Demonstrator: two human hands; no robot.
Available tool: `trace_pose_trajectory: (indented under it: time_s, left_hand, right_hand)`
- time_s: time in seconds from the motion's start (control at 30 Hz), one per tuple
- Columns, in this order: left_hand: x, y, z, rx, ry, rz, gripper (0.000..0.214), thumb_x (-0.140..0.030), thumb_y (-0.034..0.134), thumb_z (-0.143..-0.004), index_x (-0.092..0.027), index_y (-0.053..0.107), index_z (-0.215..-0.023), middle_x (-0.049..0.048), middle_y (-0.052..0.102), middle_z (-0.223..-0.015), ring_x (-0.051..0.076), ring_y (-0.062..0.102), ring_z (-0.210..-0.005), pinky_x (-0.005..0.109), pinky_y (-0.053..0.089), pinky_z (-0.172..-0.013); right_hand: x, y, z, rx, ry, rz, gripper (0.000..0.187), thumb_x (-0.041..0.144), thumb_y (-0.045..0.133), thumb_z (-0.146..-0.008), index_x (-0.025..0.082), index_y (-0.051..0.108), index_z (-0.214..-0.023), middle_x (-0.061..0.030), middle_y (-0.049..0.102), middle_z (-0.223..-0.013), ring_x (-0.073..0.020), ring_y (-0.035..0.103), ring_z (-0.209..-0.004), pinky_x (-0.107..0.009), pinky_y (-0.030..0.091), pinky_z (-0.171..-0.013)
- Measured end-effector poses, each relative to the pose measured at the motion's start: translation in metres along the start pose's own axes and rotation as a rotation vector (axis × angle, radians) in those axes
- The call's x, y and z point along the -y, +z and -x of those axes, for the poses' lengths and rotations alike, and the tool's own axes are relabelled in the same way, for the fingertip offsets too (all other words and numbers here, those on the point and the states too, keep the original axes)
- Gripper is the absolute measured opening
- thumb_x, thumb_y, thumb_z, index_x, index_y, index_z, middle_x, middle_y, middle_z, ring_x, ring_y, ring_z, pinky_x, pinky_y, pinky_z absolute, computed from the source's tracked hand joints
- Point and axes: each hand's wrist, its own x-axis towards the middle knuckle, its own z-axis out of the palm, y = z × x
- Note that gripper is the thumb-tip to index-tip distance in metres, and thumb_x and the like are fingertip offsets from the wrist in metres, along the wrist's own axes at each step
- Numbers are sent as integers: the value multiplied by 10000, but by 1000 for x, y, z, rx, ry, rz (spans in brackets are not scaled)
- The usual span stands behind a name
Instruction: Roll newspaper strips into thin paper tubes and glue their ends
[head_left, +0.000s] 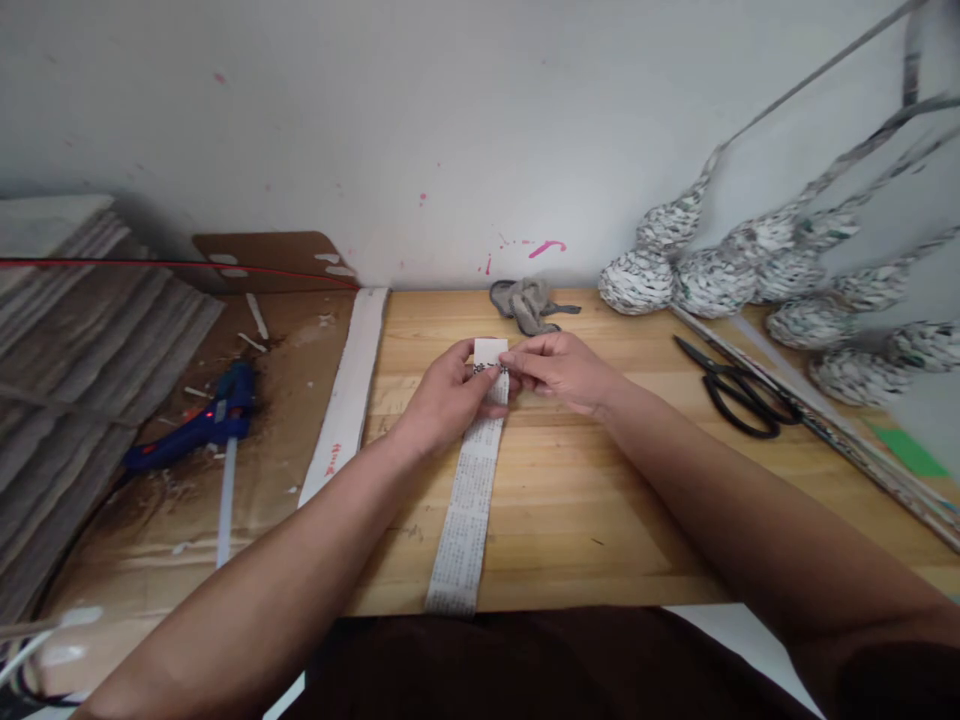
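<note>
A long strip of newspaper [469, 500] lies on the wooden table [600, 500], running from its front edge away from me. My left hand [446, 395] and my right hand [559, 368] both pinch the far end of the strip, where it is folded up into a small white flap. The fingers of both hands are closed on the paper, thumbs meeting over the fold.
A blue glue gun [202, 425] with a glue stick lies on stained cardboard at the left, beside a stack of cardboard sheets [82, 330]. Black scissors [739, 390] lie at the right near several rolled newspaper balls [712, 280] and paper rods. A grey cloth [529, 303] sits by the wall.
</note>
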Motion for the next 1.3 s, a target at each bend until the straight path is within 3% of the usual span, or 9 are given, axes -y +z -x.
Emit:
trace_pose_trajectory:
  time_s: [0.23, 0.4, 0.53, 0.7, 0.83, 1.0, 1.3]
  left_hand:
    - [-3, 4, 1, -49, -45, 67, 259, -171, 592, -863, -140, 536, -1114, 80, 703, -894, 149, 675, -777, 344, 574, -779]
    - [-3, 4, 2, -53, -24, 27, 238, -201, 603, -852, -154, 539, -1077, 57, 692, -828, 165, 675, -755, 362, 574, -756]
    - [-2, 4, 1, -69, -6, -10, 202, -232, 598, -855, -173, 541, -1040, 45, 686, -787, 170, 672, -727, 354, 574, -715]
    - [-3, 3, 1, -90, -13, -37, 194, -254, 582, -862, -176, 546, -1036, 45, 687, -755, 179, 675, -703, 352, 569, -690]
    - [-3, 1, 1, -93, -22, -67, 246, -259, 587, -859, -177, 543, -1086, 59, 695, -769, 188, 683, -711, 350, 568, -681]
    - [1, 0, 0, -44, 3, -96, 323, -271, 587, -860, -184, 533, -1166, 70, 697, -814, 182, 682, -712, 337, 566, -666]
    - [2, 1, 1, -45, 45, -137, 438, -217, 580, -843, -191, 485, -1270, 69, 686, -877, 165, 664, -693, 324, 570, -638]
  right_hand:
    - [-3, 1, -1, -53, -19, -21, 295, 402, 760, -710, 132, 655, -650, 4, 575, -515, -54, 390, -445, -214, 230, -408]
    - [0, 9, -1, -150, 48, -62, 308, 376, 847, -587, 130, 675, -659, 24, 532, -480, -59, 384, -444, -209, 221, -398]
    - [-2, 14, -1, -194, 40, -60, 326, 397, 840, -602, 138, 644, -623, 25, 529, -481, -52, 373, -422, -214, 206, -387]
    - [-1, 7, 0, -113, 31, -90, 336, 451, 791, -667, 140, 667, -686, 32, 501, -500, -57, 371, -442, -211, 166, -382]
    - [2, 2, 1, -119, 25, -79, 314, 403, 802, -657, 135, 709, -792, 29, 514, -537, -65, 397, -471, -208, 156, -391]
    - [3, 4, 2, -114, -14, -25, 248, 369, 760, -707, 130, 699, -731, 36, 484, -484, -62, 371, -458, -212, 198, -405]
    - [3, 1, 2, -85, 45, -83, 217, 339, 746, -719, 131, 709, -770, 27, 491, -493, -64, 373, -447, -208, 151, -387]
